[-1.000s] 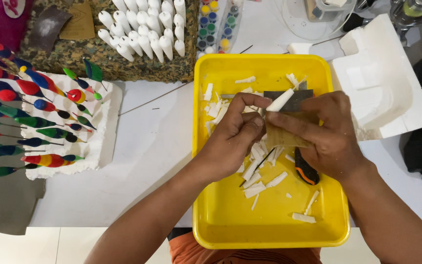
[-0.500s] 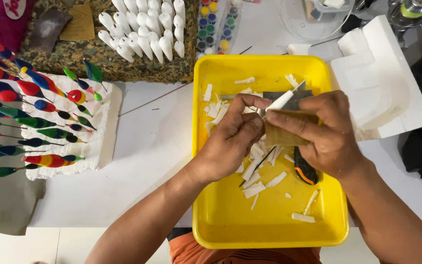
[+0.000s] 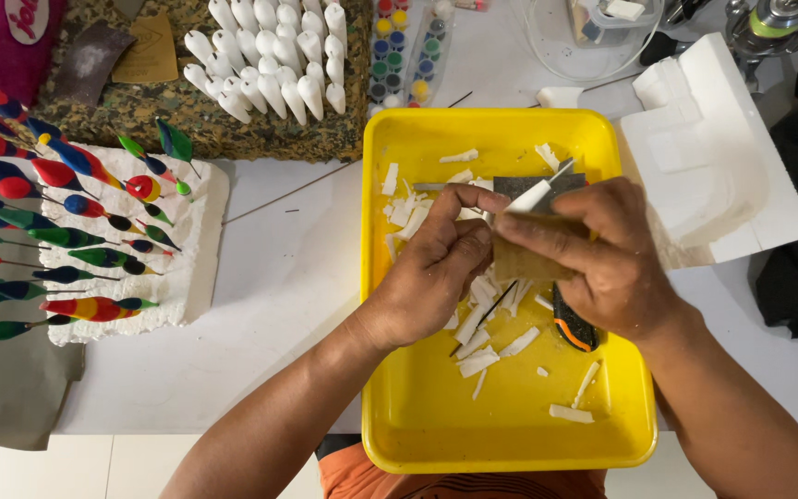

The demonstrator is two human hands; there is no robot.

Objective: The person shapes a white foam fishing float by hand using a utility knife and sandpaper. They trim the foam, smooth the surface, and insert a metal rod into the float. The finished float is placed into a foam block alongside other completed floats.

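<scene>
Over a yellow tray [image 3: 510, 434], my left hand [image 3: 441, 268] pinches a thin stick whose dark end pokes out below [image 3: 482, 319]. A white tapered foam float [image 3: 539, 192] on that stick points up and right. My right hand [image 3: 607, 259] wraps a folded piece of brown sandpaper [image 3: 528, 263] around the float's lower part. Both hands touch each other above the tray's middle. White foam shavings [image 3: 477, 360] lie scattered in the tray. A black and orange utility knife [image 3: 573, 325] lies partly under my right hand.
A white foam block [image 3: 191, 249] at the left holds several painted floats. A speckled foam pad [image 3: 260, 120] behind it carries several unpainted white floats [image 3: 270, 55]. Paint pots [image 3: 404, 51] stand beside it. A large white foam piece [image 3: 713, 157] lies right of the tray.
Both hands stay over the tray. The float and sandpaper have shifted only slightly between my fingers, as in a small rubbing motion.
</scene>
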